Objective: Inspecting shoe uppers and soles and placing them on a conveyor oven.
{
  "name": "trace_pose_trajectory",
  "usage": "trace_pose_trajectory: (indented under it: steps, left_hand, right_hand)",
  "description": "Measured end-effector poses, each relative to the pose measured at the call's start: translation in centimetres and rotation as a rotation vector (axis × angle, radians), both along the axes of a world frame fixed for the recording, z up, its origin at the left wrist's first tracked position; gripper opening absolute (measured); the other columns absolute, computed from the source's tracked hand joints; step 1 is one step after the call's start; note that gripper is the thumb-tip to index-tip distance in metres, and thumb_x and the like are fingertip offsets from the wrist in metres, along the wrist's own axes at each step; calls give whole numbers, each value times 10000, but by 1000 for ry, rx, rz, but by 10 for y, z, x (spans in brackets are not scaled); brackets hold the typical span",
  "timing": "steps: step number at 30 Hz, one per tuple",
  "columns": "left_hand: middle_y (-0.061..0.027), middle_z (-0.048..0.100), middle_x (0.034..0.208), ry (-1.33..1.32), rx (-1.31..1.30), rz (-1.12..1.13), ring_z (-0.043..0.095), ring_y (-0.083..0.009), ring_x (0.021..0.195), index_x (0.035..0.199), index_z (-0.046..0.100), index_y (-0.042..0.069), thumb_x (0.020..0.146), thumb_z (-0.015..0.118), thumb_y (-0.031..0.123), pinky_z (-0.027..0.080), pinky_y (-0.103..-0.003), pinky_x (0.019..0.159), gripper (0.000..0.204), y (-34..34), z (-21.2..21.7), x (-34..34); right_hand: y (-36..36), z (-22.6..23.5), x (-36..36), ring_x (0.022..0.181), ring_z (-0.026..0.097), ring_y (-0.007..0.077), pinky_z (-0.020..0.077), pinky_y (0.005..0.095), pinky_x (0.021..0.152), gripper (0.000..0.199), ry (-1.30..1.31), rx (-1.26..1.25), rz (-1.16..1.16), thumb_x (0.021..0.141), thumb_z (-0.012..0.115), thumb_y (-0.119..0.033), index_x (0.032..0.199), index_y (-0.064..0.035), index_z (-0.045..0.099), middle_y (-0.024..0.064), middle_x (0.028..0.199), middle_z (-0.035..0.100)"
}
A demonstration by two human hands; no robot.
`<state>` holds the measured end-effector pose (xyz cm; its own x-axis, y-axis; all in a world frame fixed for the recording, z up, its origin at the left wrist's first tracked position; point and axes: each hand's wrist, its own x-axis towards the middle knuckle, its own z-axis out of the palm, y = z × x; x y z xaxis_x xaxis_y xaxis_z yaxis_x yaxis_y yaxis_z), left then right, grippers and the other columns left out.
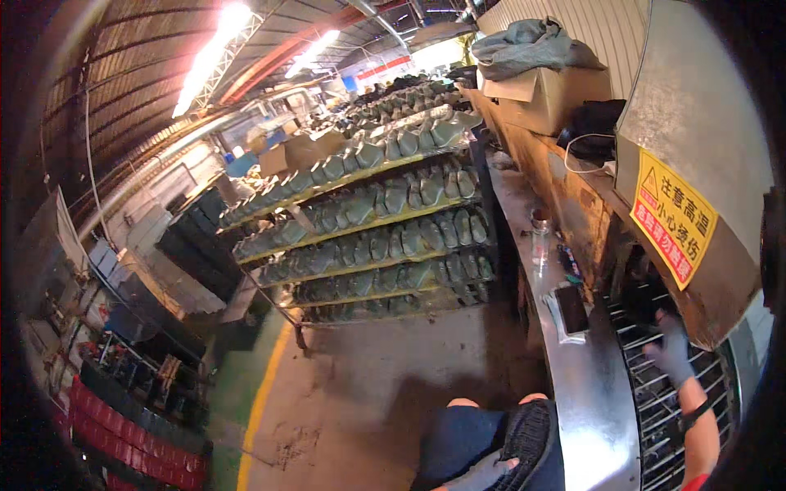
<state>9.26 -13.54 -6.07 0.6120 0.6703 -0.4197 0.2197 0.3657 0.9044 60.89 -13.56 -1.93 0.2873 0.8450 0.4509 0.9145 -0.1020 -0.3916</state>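
My left hand (483, 475), in a grey glove with bare fingertips, is closed on a black ridged piece (524, 442) that looks like a shoe sole. This piece rests on my lap, over dark blue clothing. My right hand (673, 350), also in a grey glove, reaches over the metal-bar conveyor (659, 417) at the right. Its thumb and fingers are apart, close to the dark opening under the machine hood (696, 180). A dark shape sits in shadow beyond the fingertips, too dim to make out. A black band circles my right wrist.
Along the conveyor runs a metal ledge (585, 401) with a phone (571, 309) and a clear bottle (539, 241). A yellow warning label (674, 217) marks the hood. Ahead stands a tiered rack (360, 286) of grey-green shoe-shaped forms. A cardboard box (532, 98) is above the ledge.
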Motion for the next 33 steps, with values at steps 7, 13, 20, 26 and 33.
trace_pose_trajectory:
  steps: [7,13,20,26,33]
  left_hand:
    - [-106,734,1226,7,-74,2,644,-190,1188,1341,664,-35,1045,689,334,511,-372,1059,474,7,12,16]
    - [-134,662,1376,87,-41,-101,596,-237,1280,1421,591,-62,1057,615,288,433,-377,1166,506,12,9,10]
    - [-47,712,1274,-95,-214,1,656,-178,1129,1399,633,4,1036,667,237,516,-363,1050,432,10,-11,0]
    - [-18,723,1240,-33,-243,24,631,-126,1117,1412,651,36,1041,663,178,492,-299,1024,398,11,-9,-2]
    - [-62,726,1251,-26,-152,24,635,-170,1150,1418,634,14,1029,677,209,478,-307,1049,437,13,-9,-2]
  right_hand:
    - [17,-92,142,1282,639,381,492,466,1111,688,-135,-422,-472,831,843,-208,1469,-132,597,216,1439,628]
    - [-18,-77,126,1244,643,423,505,480,1078,644,29,-429,-413,833,819,-172,1448,-233,637,211,1467,601]
    - [-145,38,34,1247,659,346,524,482,1047,502,-638,-428,211,805,728,-74,1290,-201,726,102,1299,714]
    - [-170,4,15,1060,654,264,521,393,920,566,-27,9,-395,914,826,-350,1300,15,628,101,1114,694]
    - [-156,-52,43,853,583,123,471,311,782,382,1012,-85,-581,865,850,-345,1100,-76,716,15,951,660]
